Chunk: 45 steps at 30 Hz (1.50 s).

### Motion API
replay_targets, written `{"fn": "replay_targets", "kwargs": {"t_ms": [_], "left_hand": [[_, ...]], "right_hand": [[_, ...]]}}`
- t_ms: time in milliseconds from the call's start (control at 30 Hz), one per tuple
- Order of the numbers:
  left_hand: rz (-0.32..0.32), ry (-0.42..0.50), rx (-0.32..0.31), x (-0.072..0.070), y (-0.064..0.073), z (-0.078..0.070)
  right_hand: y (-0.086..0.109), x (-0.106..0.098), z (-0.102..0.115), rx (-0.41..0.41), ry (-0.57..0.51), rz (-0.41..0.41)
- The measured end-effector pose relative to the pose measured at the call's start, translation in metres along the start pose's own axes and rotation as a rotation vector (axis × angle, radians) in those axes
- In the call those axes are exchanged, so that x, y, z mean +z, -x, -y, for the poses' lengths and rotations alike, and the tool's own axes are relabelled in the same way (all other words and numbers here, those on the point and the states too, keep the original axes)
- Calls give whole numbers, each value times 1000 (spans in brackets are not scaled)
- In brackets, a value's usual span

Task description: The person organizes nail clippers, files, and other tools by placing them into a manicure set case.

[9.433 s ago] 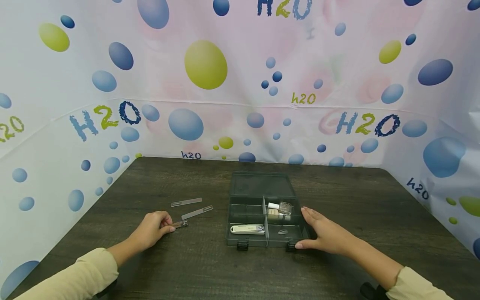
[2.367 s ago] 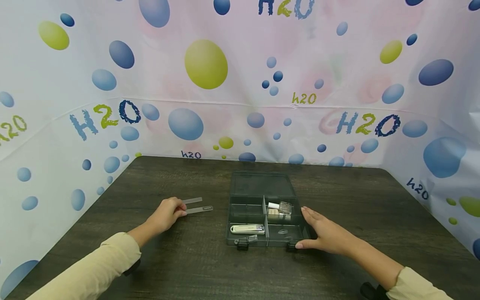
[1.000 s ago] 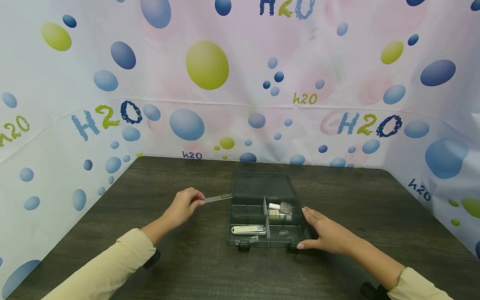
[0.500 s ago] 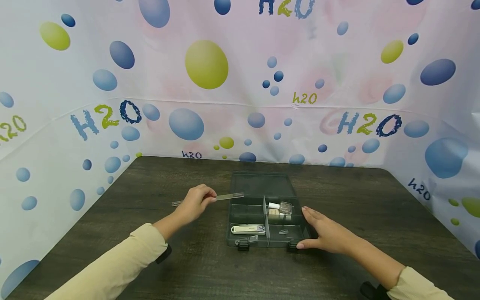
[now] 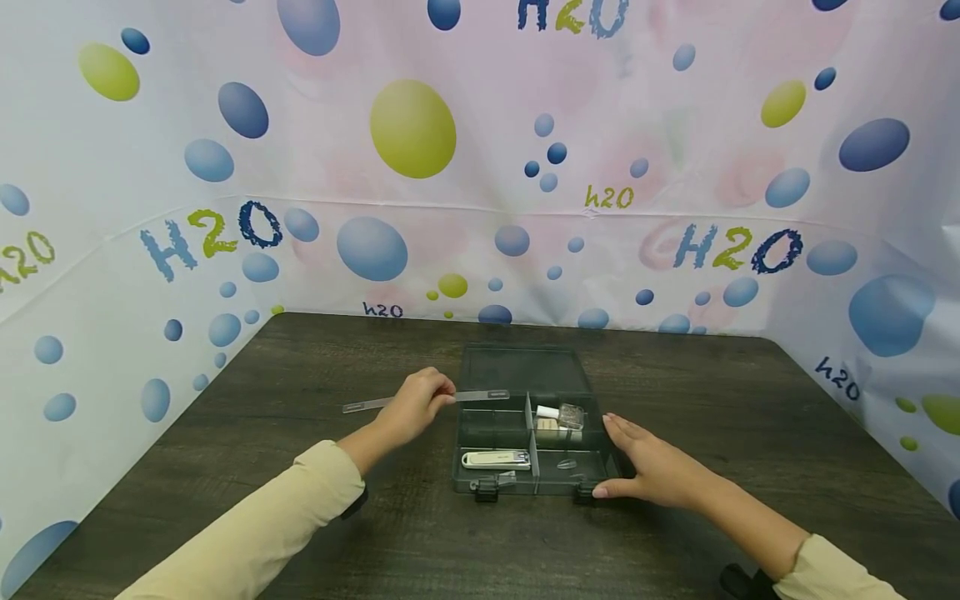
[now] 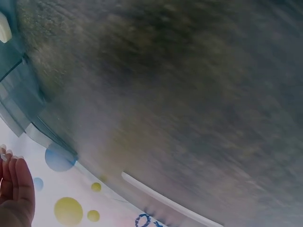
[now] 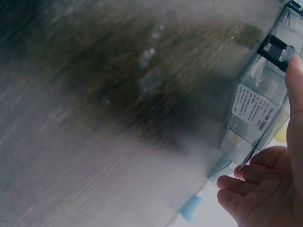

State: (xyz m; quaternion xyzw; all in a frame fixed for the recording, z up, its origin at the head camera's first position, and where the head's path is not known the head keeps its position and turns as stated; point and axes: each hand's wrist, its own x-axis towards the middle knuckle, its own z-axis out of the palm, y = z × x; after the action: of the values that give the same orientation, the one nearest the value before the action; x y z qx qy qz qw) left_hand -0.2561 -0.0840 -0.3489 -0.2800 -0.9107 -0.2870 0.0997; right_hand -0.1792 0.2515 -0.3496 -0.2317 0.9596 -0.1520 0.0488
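My left hand pinches one end of a slim translucent nail file. The file's free end reaches over the back left of a smoky clear box, whose lid lies back. A second nail file rests on the table, partly behind my left hand, and shows as a pale strip in the left wrist view. My right hand rests against the box's right side, its thumb on the front right latch. In the right wrist view that thumb touches the latch.
Inside the box, nail clippers lie front left with a small item before them. A white-capped piece and a clear small case sit back right. A small clear piece lies front right.
My left hand put a small item into the box's front left compartment, then picked up a nail file from the table and moved it right over the box. The right hand stayed put.
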Motion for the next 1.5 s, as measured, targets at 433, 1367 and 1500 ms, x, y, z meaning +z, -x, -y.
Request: {"fn": "replay_targets", "kwargs": {"t_ms": [433,1367,1500], "left_hand": [[133,-158,32,10,-16,-18],[398,-738,8,31,-38,-42],[404,-752,1,32,-40,-42]], "right_hand": [[0,0,-1,12,-4,1],[0,1,-2,2,1,-6],[0,1,-2,2,-2,-7]]}}
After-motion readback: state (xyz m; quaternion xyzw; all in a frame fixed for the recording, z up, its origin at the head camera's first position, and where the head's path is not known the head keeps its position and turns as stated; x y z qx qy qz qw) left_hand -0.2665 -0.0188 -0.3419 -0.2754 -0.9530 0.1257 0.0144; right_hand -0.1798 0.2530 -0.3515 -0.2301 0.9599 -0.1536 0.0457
